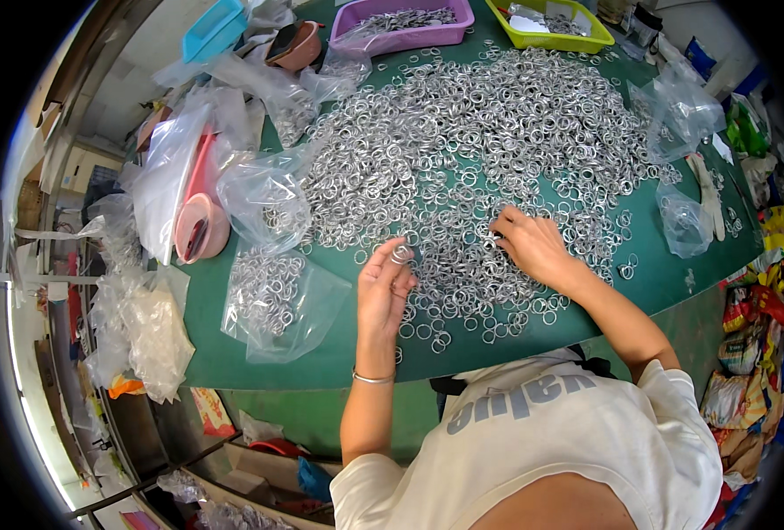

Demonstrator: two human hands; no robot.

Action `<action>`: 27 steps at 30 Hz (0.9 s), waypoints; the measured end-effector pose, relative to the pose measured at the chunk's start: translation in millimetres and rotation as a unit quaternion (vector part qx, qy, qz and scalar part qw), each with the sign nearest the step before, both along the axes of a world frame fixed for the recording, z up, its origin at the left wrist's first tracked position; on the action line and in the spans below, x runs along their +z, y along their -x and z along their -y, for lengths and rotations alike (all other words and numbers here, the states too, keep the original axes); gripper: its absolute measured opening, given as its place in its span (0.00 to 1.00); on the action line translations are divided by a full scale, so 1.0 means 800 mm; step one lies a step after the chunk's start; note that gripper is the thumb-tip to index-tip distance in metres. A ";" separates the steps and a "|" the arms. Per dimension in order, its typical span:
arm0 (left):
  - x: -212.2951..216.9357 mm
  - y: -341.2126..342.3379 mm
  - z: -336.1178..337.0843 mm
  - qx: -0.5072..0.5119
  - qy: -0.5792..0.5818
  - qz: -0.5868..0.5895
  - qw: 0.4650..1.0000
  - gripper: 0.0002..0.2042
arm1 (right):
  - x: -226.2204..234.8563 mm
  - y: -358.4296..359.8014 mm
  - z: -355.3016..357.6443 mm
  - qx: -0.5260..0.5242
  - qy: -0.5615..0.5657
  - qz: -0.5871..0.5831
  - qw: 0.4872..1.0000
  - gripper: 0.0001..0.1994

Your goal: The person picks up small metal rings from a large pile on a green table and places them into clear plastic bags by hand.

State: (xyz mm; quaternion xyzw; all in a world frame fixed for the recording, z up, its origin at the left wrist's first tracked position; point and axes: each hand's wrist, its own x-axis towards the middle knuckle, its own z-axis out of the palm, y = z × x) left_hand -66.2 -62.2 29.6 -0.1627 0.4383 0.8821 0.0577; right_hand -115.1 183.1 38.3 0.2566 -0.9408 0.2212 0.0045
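A broad heap of silver metal rings [498, 106], which look like split key rings, covers much of the green table [321, 371]. My left hand [380, 296] is raised at the heap's near left side, its thumb and fingers pinched on a metal ring [401, 254]; whether it holds more than one cannot be told. Farther right, my right hand [538, 250] reaches down into the heap with its fingers drawn together. What lies between those fingertips is hidden.
An open plastic bag [273, 296] of rings lies left of my left hand. Behind the heap stand a purple tray [401, 35] and a yellow-green tray [551, 40]. A pink cup [202, 228] sits at left; a clear bag [682, 221] and glove [708, 190] lie at right.
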 end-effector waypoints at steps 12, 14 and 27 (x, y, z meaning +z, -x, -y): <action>-0.010 0.004 0.001 -0.017 0.400 -0.008 0.916 0.08 | -0.001 0.002 -0.005 0.012 0.033 0.009 0.999 0.07; -0.009 0.014 -0.006 0.001 0.601 -0.099 0.793 0.06 | -0.004 0.004 -0.013 -0.011 0.115 -0.004 0.993 0.05; -0.014 0.035 -0.017 0.061 0.629 -0.140 0.763 0.04 | 0.009 -0.002 -0.040 -0.111 0.509 0.374 0.768 0.05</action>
